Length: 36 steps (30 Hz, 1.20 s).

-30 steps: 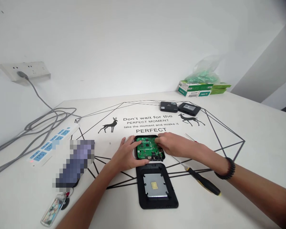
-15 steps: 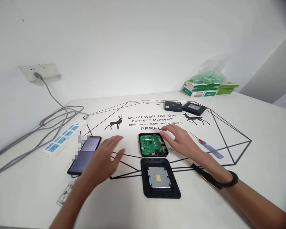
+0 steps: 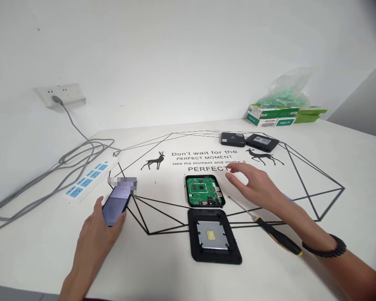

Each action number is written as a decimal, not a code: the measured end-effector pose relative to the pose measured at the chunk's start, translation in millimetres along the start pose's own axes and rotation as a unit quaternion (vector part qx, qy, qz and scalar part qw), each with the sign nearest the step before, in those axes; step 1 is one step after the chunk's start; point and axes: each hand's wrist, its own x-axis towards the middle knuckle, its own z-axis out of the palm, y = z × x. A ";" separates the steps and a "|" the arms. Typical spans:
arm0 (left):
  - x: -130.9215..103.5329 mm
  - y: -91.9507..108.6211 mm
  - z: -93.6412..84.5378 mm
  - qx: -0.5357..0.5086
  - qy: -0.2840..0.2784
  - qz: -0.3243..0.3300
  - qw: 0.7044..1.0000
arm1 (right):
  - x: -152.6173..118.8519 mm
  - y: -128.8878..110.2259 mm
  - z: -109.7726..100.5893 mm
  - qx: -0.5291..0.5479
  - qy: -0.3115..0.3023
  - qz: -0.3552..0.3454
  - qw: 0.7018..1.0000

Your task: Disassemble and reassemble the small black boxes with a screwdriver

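My left hand (image 3: 100,228) has its thumb and fingers on either side of a phone (image 3: 117,205) at the left. To the right of the open device, my right hand (image 3: 249,179) hovers with fingers apart and nothing between them. The device's black base holds a green circuit board (image 3: 203,191). Just in front of it lies the black cover (image 3: 215,236), inner side up, with a metal plate and a small yellowish pad. A black and yellow screwdriver (image 3: 277,236) rests below my right forearm, its tip toward the board.
A power strip (image 3: 90,179) and looped grey cables (image 3: 81,156) lie at the left. Two black boxes (image 3: 233,139) (image 3: 262,142) sit toward the back. Green and white cartons (image 3: 271,115) with a plastic bag (image 3: 288,92) stand by the wall.
My left hand has moved left and down from beside the board to the phone and taken hold of it. My right hand has shifted right, away from the board. The view has shifted slightly.
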 end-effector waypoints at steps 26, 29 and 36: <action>-34.0 -8.8 -2.5 0.004 0.062 0.107 0.992 | -1.8 9.2 -1.8 -0.062 -0.053 -0.056 0.995; -24.9 -10.7 2.4 0.008 0.057 0.169 0.984 | -2.2 9.8 -1.1 -0.064 -0.047 -0.060 0.995; -7.6 -14.9 16.9 0.043 0.027 0.203 0.978 | -3.2 13.2 -0.5 -0.077 -0.032 -0.083 0.993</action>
